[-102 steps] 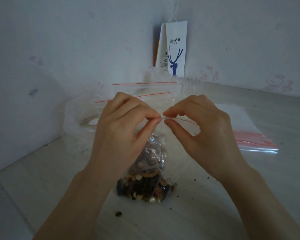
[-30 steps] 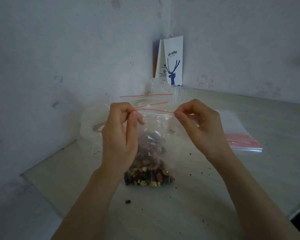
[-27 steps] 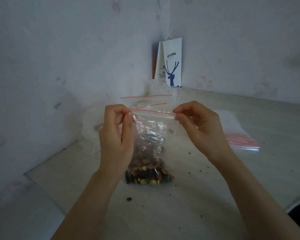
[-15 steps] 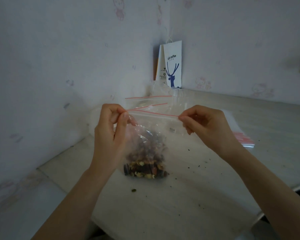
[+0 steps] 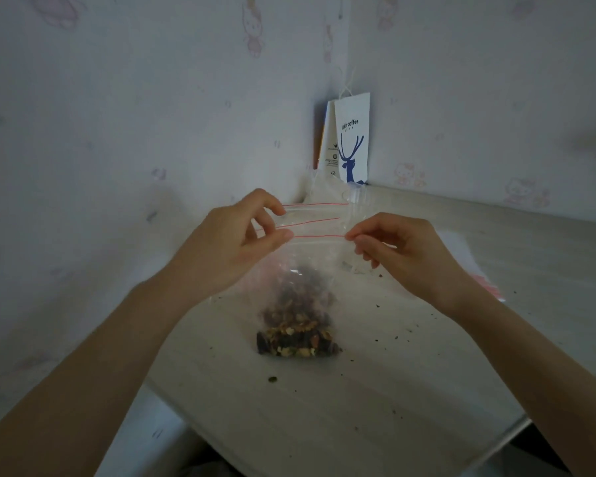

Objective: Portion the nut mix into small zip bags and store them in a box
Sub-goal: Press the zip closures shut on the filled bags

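Observation:
A small clear zip bag (image 5: 319,256) with a red seal line stands upright on the table, its bottom filled with nut mix (image 5: 296,333). My left hand (image 5: 236,247) pinches the left end of the seal between thumb and fingers. My right hand (image 5: 398,251) pinches the right end. The red strip runs taut between them. Behind it, more clear zip bags (image 5: 315,211) with red lines stand upright, partly hidden by my hands.
A white paper coffee bag (image 5: 351,142) with a blue deer leans in the wall corner. A flat stack of unused zip bags (image 5: 486,285) lies at the right, behind my right wrist. Crumbs and a stray seed (image 5: 272,379) dot the pale table (image 5: 358,418).
My hands went from pinching together at the middle of the seal to its two ends, spread apart. The view has tilted up and back; the bag stays on the table.

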